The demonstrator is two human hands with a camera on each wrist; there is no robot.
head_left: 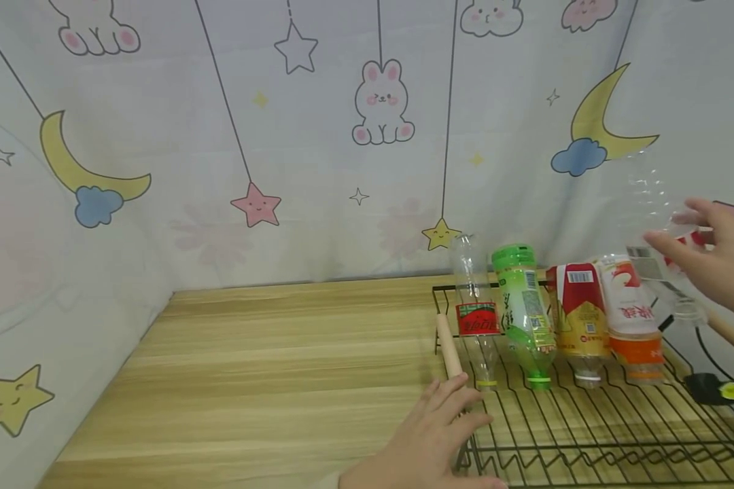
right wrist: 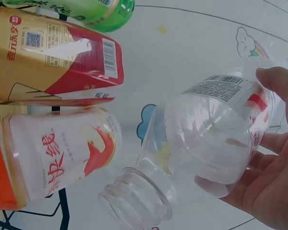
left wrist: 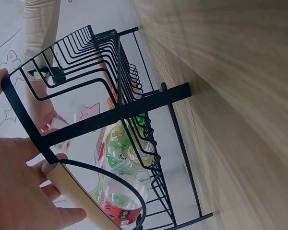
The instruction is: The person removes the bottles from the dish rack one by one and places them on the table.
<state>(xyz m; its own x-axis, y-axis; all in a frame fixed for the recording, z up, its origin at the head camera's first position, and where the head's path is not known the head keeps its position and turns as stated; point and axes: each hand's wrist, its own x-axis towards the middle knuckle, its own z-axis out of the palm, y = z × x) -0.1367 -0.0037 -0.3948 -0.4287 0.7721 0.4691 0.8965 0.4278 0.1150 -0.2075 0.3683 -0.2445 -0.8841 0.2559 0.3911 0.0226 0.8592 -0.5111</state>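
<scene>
Clear bottle [right wrist: 206, 136] tilts neck-down, gripped by the right hand [head_left: 722, 261], while the left hand [head_left: 425, 435] clasps the rack [left wrist: 115, 115] at its left edge, probably steadying it.

Soft, diffuse light in all 3 views, with white glints on the clear bottle [right wrist: 209, 127].

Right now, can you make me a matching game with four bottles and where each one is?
Bottles:
1. green plastic bottle
2. clear plastic bottle with a barcode
3. red-and-gold bottle
4. white-and-orange plastic bottle

Places, as the head view shows them:
A. right end of the row in the black wire rack
B. second from the left in the row
C. in the right hand
D. third from the left in the row

Right pairs: 1-B, 2-C, 3-D, 4-A.
</scene>
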